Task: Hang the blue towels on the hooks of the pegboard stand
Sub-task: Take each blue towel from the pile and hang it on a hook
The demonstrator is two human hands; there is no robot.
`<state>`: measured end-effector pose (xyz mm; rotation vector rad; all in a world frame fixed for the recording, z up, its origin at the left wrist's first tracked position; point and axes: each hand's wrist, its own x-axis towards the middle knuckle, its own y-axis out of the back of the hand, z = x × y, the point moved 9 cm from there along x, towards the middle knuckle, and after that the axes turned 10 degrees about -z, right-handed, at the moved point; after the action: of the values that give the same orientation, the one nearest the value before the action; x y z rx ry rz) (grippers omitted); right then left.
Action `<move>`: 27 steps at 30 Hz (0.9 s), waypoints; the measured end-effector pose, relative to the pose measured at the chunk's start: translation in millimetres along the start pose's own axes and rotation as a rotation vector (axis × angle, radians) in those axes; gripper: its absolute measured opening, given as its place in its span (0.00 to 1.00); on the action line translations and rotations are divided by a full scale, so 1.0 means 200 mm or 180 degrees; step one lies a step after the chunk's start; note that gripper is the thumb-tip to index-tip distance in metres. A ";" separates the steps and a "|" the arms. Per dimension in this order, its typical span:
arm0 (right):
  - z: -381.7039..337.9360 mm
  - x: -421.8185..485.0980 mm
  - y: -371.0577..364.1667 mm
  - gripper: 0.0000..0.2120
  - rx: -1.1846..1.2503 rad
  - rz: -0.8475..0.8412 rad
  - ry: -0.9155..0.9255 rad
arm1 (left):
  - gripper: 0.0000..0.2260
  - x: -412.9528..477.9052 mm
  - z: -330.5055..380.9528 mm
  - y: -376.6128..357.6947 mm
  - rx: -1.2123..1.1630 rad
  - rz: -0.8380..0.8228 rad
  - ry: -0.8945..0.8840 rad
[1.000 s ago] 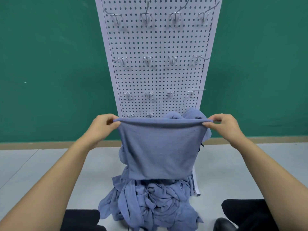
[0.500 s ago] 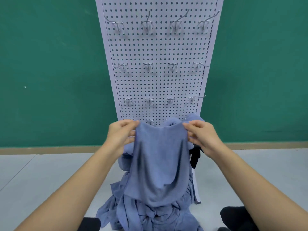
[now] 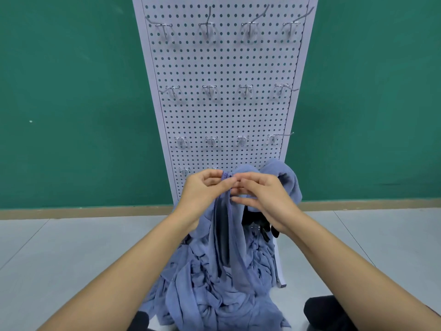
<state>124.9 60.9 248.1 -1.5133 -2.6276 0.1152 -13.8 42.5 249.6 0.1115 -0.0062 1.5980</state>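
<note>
The tall white metal pegboard stand (image 3: pixel 224 60) carries an even grid of small dark round holes, with rows of silver wire hooks (image 3: pixel 210 90). In front of it, a plain slate-blue cloth towel (image 3: pixel 235 235) darkens in its folds; the crumpled heap of blue towels (image 3: pixel 214 299) at its foot matches. Behind the stand, the painted wall (image 3: pixel 71 91) is deep green above a tan baseboard strip (image 3: pixel 83 212); the smooth floor (image 3: pixel 59 254) is pale grey, thinly seamed.

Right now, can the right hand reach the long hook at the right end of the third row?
Probably yes. The right hand is below that hook, which is bare, with only pegboard between. It and the left hand pinch the bunched blue towel, so that comes along.
</note>
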 end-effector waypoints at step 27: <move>-0.11 0.00 0.17 0.13 -0.2265 0.0147 0.0163 | 0.12 -0.01 -0.11 -0.05 -0.0198 -0.1014 0.0595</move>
<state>157.7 78.2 266.3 -1.7015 -2.7272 -0.9316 -6.2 42.6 226.9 -0.0827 0.1025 1.2834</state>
